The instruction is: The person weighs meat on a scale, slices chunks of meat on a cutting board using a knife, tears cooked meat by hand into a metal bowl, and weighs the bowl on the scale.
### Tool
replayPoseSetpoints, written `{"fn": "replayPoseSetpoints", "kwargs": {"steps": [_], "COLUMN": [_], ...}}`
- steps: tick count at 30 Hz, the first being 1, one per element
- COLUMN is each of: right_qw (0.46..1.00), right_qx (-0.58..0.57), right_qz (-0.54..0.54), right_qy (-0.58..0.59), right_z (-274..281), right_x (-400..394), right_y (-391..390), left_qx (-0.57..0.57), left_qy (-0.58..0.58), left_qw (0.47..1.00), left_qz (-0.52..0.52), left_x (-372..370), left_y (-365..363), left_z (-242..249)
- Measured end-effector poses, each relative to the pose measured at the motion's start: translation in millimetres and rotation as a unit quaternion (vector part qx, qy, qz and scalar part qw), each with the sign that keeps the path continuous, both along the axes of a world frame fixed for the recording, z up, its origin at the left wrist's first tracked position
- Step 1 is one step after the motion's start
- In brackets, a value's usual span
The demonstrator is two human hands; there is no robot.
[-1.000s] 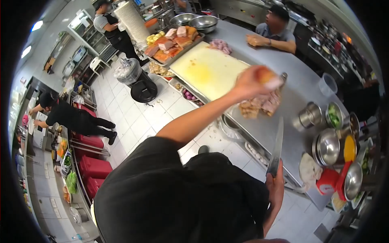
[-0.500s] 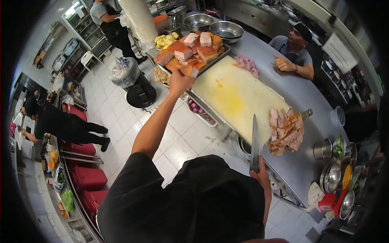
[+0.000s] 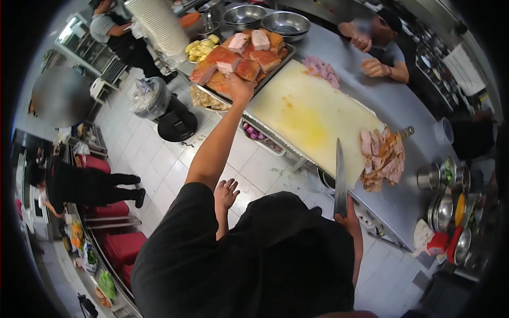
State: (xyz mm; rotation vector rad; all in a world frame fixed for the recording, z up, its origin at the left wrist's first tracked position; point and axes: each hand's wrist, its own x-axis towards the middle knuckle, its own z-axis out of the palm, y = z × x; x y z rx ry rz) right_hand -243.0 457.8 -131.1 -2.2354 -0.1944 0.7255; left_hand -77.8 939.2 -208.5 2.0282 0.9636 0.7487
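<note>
My left hand reaches far out to a metal tray of roast pork slabs and closes on a slab at the tray's near edge. My right hand stays close to my body and grips a long knife, blade pointing up over the front edge of the counter. A yellow-stained cutting board lies between the two hands. A pile of chopped pork sits at the board's right end.
Another person's open hand shows below my left arm. A person leans on the far side of the steel counter. Steel bowls, stacked white containers, small pots and a lined bin stand around.
My left hand carried a pork piece from the chopped pile across the board to the tray. The knife hand has stayed low and near my body.
</note>
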Motion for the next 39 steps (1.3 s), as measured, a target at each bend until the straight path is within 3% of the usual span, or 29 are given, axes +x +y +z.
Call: {"fn": "replayPoseSetpoints", "kwargs": {"steps": [2, 3, 5, 7, 8, 9, 10, 11, 13, 15, 18, 21, 23, 26, 29, 32, 35, 39], "right_qw": [1.0, 0.999, 0.998, 0.998, 0.998, 0.997, 0.997, 0.995, 0.992, 0.985, 0.977, 0.964, 0.959, 0.951, 0.947, 0.947, 0.945, 0.954], "right_qx": [-0.018, -0.021, -0.027, -0.027, -0.023, -0.024, -0.026, -0.034, -0.054, -0.044, -0.033, -0.004, 0.0, 0.0, -0.003, -0.008, 0.006, 0.009], "right_qz": [-0.012, -0.023, -0.035, -0.043, -0.051, -0.058, -0.065, -0.072, -0.09, -0.137, -0.195, -0.256, -0.278, -0.309, -0.319, -0.319, -0.323, -0.294], "right_qy": [0.023, 0.034, 0.043, 0.036, 0.034, 0.04, 0.046, 0.059, 0.074, 0.092, 0.075, 0.07, 0.052, 0.029, 0.022, 0.029, 0.047, 0.055], "right_z": [8, 13, 13, 8, 8, 11, 13, 23, 32, 38, 39, 52, 48, 44, 37, 33, 29, 20], "right_x": [-2, -1, -4, -7, -8, -9, -10, -10, -11, -13, -19, -21, -23, -22, -17, -10, 0, 11], "right_y": [3, 7, 6, -2, -4, -5, -6, -7, -13, -23, -39, -58, -78, -108, -140, -169, -193, -220], "left_qx": [-0.025, 0.063, 0.101, -0.025, 0.105, 0.195, 0.241, 0.21, 0.26, 0.296, 0.222, 0.062, 0.034, 0.144, 0.084, 0.05, 0.098, 0.003], "left_qy": [-0.027, -0.069, -0.161, -0.199, -0.068, 0.081, 0.041, -0.01, -0.119, -0.146, -0.183, -0.132, -0.078, -0.062, 0.104, 0.174, 0.192, 0.179], "left_qw": [0.999, 0.996, 0.979, 0.967, 0.992, 0.969, 0.963, 0.975, 0.957, 0.929, 0.913, 0.921, 0.901, 0.854, 0.881, 0.896, 0.901, 0.917], "left_qz": [-0.006, -0.005, -0.072, -0.16, -0.018, 0.128, 0.109, 0.075, -0.044, -0.167, -0.29, -0.361, -0.426, -0.496, -0.455, -0.406, -0.378, -0.356], "left_x": [0, 2, 5, -2, -3, -5, -6, -6, 9, 10, 21, 20, 16, 19, 21, 33, 43, 48], "left_y": [1, 7, 22, 15, 1, -13, -19, -36, -59, -89, -145, -206, -244, -287, -325, -342, -354, -379], "left_z": [-2, -12, -30, -12, 1, 15, 20, 37, 40, 52, 54, 54, 50, 27, 31, 15, 0, 9]}}
